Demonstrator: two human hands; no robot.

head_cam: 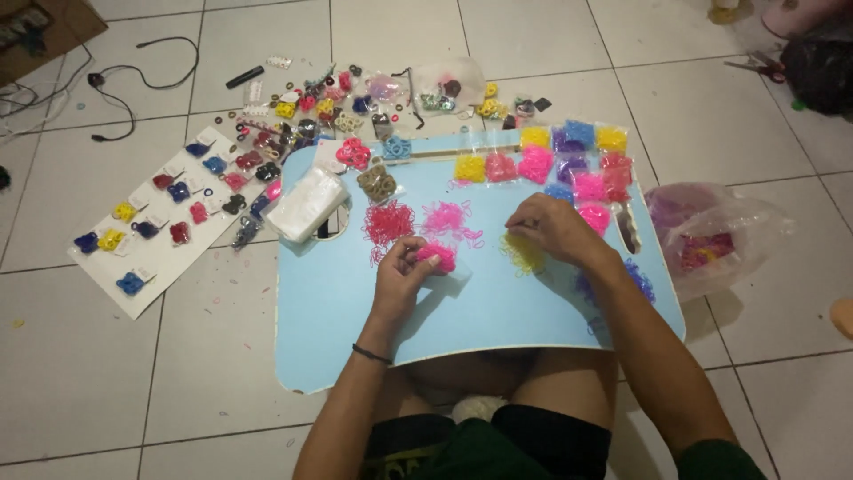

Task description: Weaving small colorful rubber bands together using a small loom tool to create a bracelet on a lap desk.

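Note:
My left hand (404, 271) grips a small clump of pink rubber bands (438, 256) on the light blue lap table (498, 311). My right hand (551, 227) rests palm down with its fingertips on a loose pile of yellow rubber bands (522, 253). Loose piles of red bands (388, 222) and pink bands (451, 218) lie just beyond my left hand. A purple pile (635, 280) shows beside my right forearm. Small bags of yellow, pink and purple bands (569, 160) line the table's far right.
A stack of clear small bags (306, 204) sits on the table's left corner. A white card with coloured hair clips (169, 213) lies on the tiled floor at left. Several loose trinkets (355, 102), cables (115, 89) and plastic bags (711, 236) lie around.

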